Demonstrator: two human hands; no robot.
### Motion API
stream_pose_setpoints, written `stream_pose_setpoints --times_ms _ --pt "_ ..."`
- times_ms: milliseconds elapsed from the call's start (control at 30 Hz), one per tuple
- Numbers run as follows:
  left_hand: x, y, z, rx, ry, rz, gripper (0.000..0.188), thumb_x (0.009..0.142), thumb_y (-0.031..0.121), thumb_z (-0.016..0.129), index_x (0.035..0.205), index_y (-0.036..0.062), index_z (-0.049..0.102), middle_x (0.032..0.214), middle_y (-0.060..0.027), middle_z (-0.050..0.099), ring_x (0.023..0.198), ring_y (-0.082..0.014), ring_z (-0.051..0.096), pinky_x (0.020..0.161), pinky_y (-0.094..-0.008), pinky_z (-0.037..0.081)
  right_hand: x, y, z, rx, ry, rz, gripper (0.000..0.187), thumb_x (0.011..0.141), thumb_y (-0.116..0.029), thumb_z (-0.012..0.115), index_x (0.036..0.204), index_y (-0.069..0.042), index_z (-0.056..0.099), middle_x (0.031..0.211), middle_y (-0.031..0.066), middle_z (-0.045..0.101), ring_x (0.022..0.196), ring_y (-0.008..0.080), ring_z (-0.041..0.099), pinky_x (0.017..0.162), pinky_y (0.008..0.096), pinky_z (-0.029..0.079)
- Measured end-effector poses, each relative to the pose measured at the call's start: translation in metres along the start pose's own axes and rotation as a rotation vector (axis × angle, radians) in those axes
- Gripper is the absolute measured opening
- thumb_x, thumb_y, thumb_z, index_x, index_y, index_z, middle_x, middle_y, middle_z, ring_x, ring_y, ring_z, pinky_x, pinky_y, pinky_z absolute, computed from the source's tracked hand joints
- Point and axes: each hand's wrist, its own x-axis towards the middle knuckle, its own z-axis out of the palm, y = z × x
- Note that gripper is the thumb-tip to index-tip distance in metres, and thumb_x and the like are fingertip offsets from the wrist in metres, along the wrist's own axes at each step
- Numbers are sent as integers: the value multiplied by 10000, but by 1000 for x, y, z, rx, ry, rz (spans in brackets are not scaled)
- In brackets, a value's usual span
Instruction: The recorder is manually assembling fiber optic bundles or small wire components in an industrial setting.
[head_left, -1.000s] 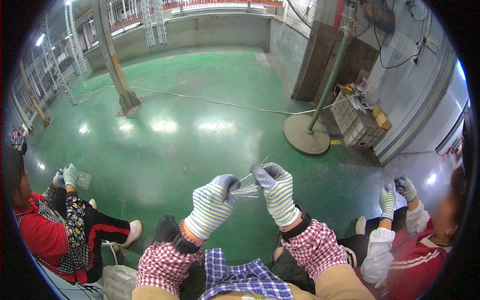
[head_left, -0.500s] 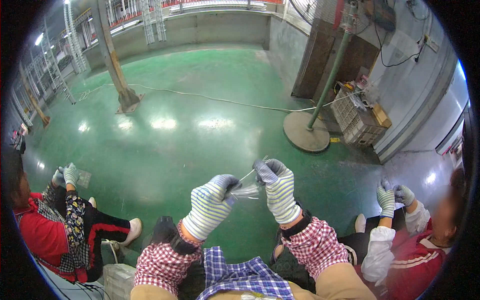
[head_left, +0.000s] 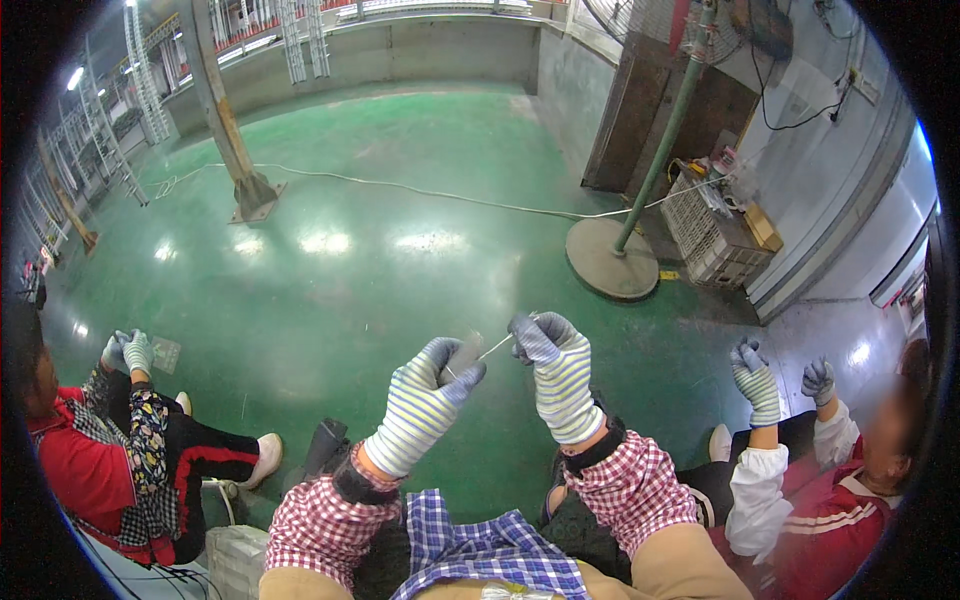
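My left hand (head_left: pixel 420 405), in a striped knit glove with grey fingers, is closed around something thin and whitish, blurred at its fingertips. A slender white strip (head_left: pixel 496 347) slants up from it to my right hand (head_left: pixel 558 375). That hand, gloved alike, pinches the strip's other end between thumb and fingers. Both hands are raised in front of me over the green floor, a short gap apart. What lies inside my left fist is mostly hidden.
Co-workers sit at my left, with gloved hands (head_left: pixel 130 350) together, and at my right, with gloved hands (head_left: pixel 760 385) raised apart. Ahead are a steel post (head_left: pixel 225 130), a round stand base (head_left: pixel 612 260), a crate (head_left: pixel 715 235) and a cable (head_left: pixel 400 190) across the floor.
A spread bunch of clear-white strips beside my left hand now shows only as a blur as that hand turns upward. My right hand barely moves. The right co-worker's hands have parted.
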Motion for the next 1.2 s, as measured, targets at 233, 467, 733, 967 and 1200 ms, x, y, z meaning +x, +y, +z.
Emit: stream_pose_setpoints --times_ms 233,467,733,967,1200 --pt "0 -3 -3 588 105 372 172 866 173 572 901 6 590 722 -63 626 594 -145 593 550 -254 474 -2 0 -1 39 -8 -31 144 780 -174 724 764 -60 639 650 7 612 564 69 526 550 216 401" --pt "1 8 -16 -605 -405 -587 212 868 272 582 872 60 577 696 -31 583 435 -23 385 370 -191 286 -4 -7 -4 -1 -33 -6 159 778 -187 732 745 -65 636 643 -18 589 577 55 506 554 203 392" --pt "-4 2 -1 781 144 455 204 710 59 604 913 50 627 798 -168 652 736 -295 657 642 -338 524 -1 -7 -1 9 18 9 175 780 -183 737 707 -84 614 625 -51 549 572 30 457 534 198 358" --pt "5 13 -20 -513 -326 -590 200 872 253 572 908 58 547 681 -29 528 414 -25 373 357 -159 286 3 -6 -7 -3 -29 -19 144 794 -173 711 772 -51 638 654 9 609 581 77 549 562 215 410" --pt "-1 -6 0 549 74 268 154 821 148 591 890 10 592 705 -51 635 536 -132 580 516 -250 474 4 -6 -9 -41 25 -44 139 797 -174 711 755 -72 626 656 -5 602 573 65 529 563 211 406"
